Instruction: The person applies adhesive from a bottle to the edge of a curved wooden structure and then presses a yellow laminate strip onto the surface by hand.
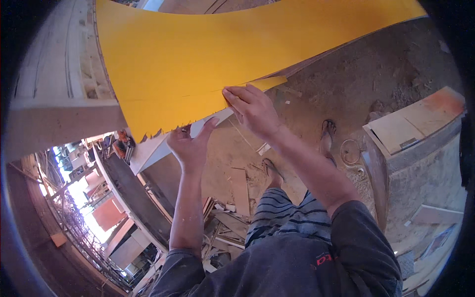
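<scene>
A large yellow sheet (198, 54) spreads across the top of the view, its near left edge jagged and a thin line running close to that edge. My right hand (252, 109) is closed on the near edge, fingers on top and the thumb underneath. To its right a narrow yellow strip (272, 82) hangs slightly below the sheet. Under the torn edge shows a pale strip (154, 148), angled downward. My left hand (190, 146) grips at this edge, its thumb against the pale strip and its fingertips partly hidden.
At left, a wooden structure (64, 119) stands beside the sheet. Scrap boards (230, 225) lie on the dirt floor near my feet. A worn wooden cabinet-like piece (420, 163) is at right, with loose panels (405, 131) on top.
</scene>
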`<state>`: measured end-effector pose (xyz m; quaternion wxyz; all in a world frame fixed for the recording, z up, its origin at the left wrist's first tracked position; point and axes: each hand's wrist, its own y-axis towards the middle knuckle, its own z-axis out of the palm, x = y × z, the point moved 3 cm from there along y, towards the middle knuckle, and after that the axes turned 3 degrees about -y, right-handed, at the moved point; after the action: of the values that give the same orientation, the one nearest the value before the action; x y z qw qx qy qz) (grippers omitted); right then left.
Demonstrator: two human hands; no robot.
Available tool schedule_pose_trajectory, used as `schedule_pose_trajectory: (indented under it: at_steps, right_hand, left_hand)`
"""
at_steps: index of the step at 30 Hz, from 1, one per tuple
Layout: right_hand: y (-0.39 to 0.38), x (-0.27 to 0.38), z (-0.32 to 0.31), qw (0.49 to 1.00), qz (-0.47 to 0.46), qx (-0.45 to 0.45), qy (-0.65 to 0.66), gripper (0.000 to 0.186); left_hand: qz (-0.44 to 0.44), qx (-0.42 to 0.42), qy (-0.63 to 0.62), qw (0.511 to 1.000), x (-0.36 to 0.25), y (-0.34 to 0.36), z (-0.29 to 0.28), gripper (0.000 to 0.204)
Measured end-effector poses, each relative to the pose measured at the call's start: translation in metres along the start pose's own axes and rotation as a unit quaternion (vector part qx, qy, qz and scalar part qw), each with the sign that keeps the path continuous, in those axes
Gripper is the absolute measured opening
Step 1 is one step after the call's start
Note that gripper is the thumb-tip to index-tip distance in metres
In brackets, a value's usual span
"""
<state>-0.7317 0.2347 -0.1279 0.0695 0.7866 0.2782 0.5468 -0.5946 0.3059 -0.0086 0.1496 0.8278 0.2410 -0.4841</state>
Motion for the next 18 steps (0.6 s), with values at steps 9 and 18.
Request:
schedule_pose_trajectory:
  at_steps: [9,18]
  right_hand:
    - [0.003,0.006,0.005,0.999,-0.036,-0.020,0.005,0.050]
    - [-0.002,0.002,0.007,0.998,0.012,-0.003,0.066,0.061]
  left_hand:
    - [0.041,-0.048,0.049,0.997,-0.012,0.002,0.025,0.046]
    - [0.030,-0.039,0.092,0.995,-0.007,-0.002,0.022,0.057]
